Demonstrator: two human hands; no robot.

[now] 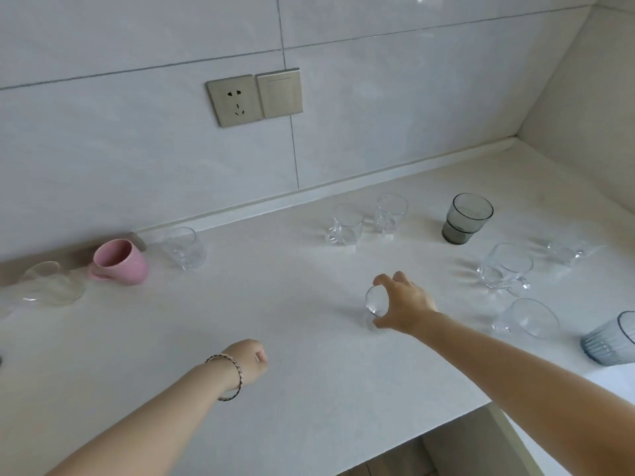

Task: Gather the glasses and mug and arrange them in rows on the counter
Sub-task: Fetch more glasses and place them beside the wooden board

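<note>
Ten vessels on the counter (pixel 275 304): one pink mug (pixel 120 262) at left, seven clear glasses, two tinted; right hand (pixel 405 305) grips a small clear glass (pixel 376 302) mid-frame, left hand (pixel 249 360) fisted, empty

A: Location type?
B: Home kitchen. Pale stone counter (pixel 275 304) against a glossy tiled wall (pixel 137 149), raised backsplash lip (pixel 343 182) along the joint.
A: Other cues?
B: Brushed-metal socket (pixel 235 101) and switch (pixel 280 93) at 12 o'clock. Drinking glasses scattered around, pink mug (pixel 120 262) at 9 o'clock.
</note>
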